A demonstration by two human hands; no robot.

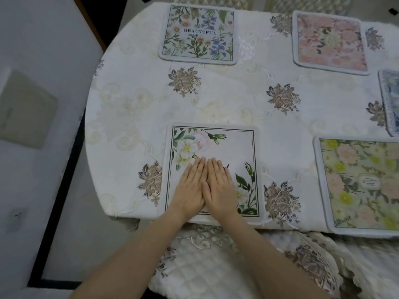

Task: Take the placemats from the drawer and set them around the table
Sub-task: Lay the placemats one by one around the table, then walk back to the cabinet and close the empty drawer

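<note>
A white-flower placemat (233, 147) lies flat at the table's near edge. My left hand (191, 184) and my right hand (220, 184) press on it side by side, palms down, fingers straight and touching each other. Four more placemats lie around the table (129, 108): one reading "BEAUTIFUL" (198, 33) at the far left, a pink floral one (330, 39) at the far right, a yellow-green floral one (362, 184) at the near right, and a blue one (391, 100) cut off by the right edge. No drawer is in view.
An embroidered cream tablecloth covers the rounded table. A quilted white chair seat (205, 272) stands right below my arms. Quilted chair backs (205, 0) show beyond the far edge. To the left is pale floor with a dark strip (58, 186).
</note>
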